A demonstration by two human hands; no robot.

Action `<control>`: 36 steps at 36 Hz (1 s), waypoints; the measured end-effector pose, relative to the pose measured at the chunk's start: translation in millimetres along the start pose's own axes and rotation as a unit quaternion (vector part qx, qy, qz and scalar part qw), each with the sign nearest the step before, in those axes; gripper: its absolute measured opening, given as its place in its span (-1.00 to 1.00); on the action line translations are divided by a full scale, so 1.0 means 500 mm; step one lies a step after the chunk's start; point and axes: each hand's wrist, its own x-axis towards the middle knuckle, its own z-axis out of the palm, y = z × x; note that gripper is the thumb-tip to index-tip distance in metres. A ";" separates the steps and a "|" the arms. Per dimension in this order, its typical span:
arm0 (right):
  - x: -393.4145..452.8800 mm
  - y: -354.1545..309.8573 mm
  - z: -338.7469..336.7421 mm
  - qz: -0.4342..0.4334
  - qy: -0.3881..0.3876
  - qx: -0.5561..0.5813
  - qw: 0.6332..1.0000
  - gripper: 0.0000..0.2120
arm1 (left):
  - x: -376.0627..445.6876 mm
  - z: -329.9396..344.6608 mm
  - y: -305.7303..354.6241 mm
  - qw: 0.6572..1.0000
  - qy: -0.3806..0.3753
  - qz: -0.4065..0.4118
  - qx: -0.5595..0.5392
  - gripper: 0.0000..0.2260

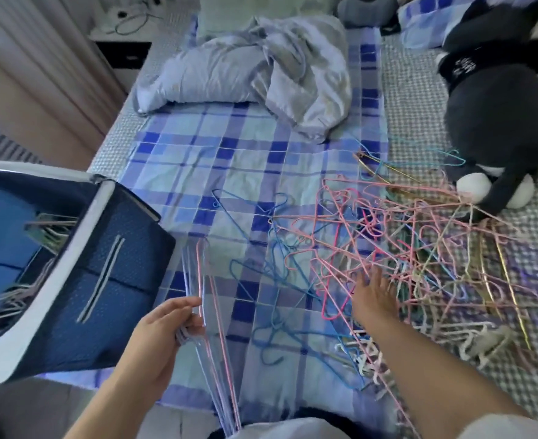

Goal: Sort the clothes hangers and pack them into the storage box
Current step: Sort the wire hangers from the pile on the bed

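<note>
A big tangle of thin wire hangers (413, 255), mostly pink with some blue, yellow and white, lies on the right half of the bed. Several blue hangers (261, 264) lie loose on the plaid sheet in the middle. My left hand (169, 331) grips a bunch of lilac and pink hangers (210, 353) that points up and down in front of me. My right hand (373, 297) reaches into the near edge of the tangle with fingers spread, resting on pink hangers. The dark blue storage box (103, 280) with a white rim stands at the left; sorted hangers (49, 229) lie inside.
A blue plaid sheet (198, 160) covers the bed. A crumpled grey pillow and blanket (255, 71) lie at the far end. A dark grey plush cat (495, 122) sits at the right, touching the tangle. A curtain hangs at the far left.
</note>
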 end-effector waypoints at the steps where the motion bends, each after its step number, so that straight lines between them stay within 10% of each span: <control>1: 0.007 0.003 -0.004 0.001 0.003 -0.010 1.000 -0.29 | -0.001 -0.004 -0.002 1.000 0.002 0.001 0.002 -0.80; 11: -0.084 -0.024 -0.109 -0.060 0.156 0.085 0.982 -0.48 | 0.044 -0.041 0.022 1.000 -0.013 0.002 -0.009 -0.79; 18: -0.225 -0.038 -0.295 -0.109 0.227 0.418 0.873 -0.78 | 0.097 -0.022 0.093 0.996 -0.057 0.052 0.032 -0.79; 26: -0.336 -0.023 -0.501 -0.184 0.098 0.511 0.834 -0.77 | 0.150 0.009 0.209 0.983 -0.118 0.090 0.110 -0.78; 36: -0.382 0.047 -0.554 -0.220 0.039 0.391 0.893 -0.85 | 0.190 -0.042 0.326 0.969 -0.175 0.123 0.122 -0.78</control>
